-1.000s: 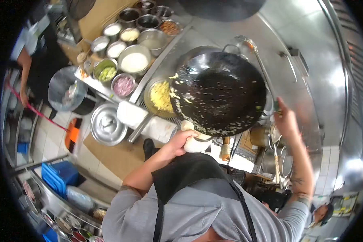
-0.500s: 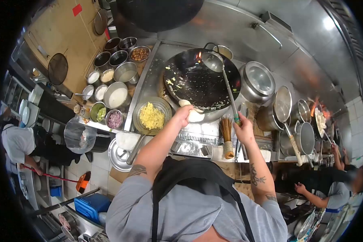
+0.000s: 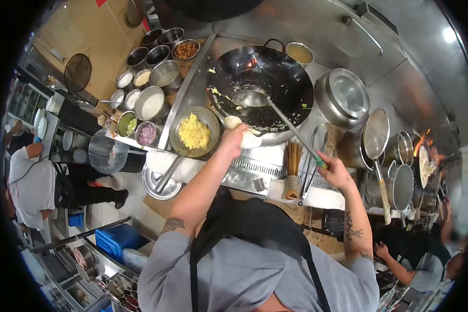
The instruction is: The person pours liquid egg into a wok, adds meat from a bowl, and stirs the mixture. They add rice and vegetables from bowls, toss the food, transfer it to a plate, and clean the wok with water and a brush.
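Observation:
My left hand (image 3: 232,141) is closed around a white cloth (image 3: 251,140) at the near-left rim of a large black wok (image 3: 281,67). The wok's near handle is hidden under the hand and cloth. My right hand (image 3: 336,171) grips the green-wrapped end of a long ladle (image 3: 291,126). Its bowl rests low inside the wok, left of centre, among small yellow and green scraps. Left of the wok, a perforated strainer (image 3: 178,147) holds scrambled egg (image 3: 194,131).
Several metal pots of seasonings, with one bowl of chopped red onion (image 3: 147,134), line the left counter. A bamboo brush (image 3: 292,161) and tongs (image 3: 309,174) lie near the front edge. Stacked pans (image 3: 346,93) and a mesh skimmer (image 3: 375,134) stand right. Co-workers are at both sides.
The ladle bowl has come from the wok's far right side down to left of centre. My right hand has shifted right. The co-worker at left has moved, and the broom is out of sight.

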`<state>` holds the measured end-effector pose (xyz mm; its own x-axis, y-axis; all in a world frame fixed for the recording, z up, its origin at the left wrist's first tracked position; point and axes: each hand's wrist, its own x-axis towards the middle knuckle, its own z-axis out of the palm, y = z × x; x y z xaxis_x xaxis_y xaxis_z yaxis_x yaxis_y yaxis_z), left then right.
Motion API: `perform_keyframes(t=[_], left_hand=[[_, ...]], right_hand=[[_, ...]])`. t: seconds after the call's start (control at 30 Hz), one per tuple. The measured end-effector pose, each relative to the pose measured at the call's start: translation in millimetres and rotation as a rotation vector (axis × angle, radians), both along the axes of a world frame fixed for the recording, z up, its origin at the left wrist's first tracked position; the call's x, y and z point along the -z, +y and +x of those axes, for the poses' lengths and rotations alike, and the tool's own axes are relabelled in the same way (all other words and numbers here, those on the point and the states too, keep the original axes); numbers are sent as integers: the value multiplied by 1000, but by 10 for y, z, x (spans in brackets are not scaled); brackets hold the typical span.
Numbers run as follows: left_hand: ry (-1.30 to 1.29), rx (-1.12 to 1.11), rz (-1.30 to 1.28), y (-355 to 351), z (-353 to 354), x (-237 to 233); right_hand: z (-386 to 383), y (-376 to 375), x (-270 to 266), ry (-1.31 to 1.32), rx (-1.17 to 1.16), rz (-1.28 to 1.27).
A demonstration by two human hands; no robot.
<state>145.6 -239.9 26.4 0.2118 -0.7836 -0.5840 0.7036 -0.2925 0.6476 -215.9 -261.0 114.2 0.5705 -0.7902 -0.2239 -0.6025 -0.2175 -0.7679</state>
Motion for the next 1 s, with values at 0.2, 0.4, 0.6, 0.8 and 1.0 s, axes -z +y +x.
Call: perform_keyframes(t=[0.2, 0.4, 0.6, 0.8, 1.0], left_hand=[[-192, 189, -103, 829, -58, 292], [-871, 579, -110, 1251, 46, 870], [-1170, 634, -164, 1481, 150, 538], [-1070, 341, 120, 1765, 1191, 56], [-996, 584, 484, 2281, 2266, 659]], right_hand=[[422, 329, 445, -77, 345, -350], [992, 650, 459, -10, 556, -295], [1088, 763, 354, 20, 468, -130], [1200, 967, 12, -96, 397, 98], [1049, 588, 241, -44, 414, 183]])
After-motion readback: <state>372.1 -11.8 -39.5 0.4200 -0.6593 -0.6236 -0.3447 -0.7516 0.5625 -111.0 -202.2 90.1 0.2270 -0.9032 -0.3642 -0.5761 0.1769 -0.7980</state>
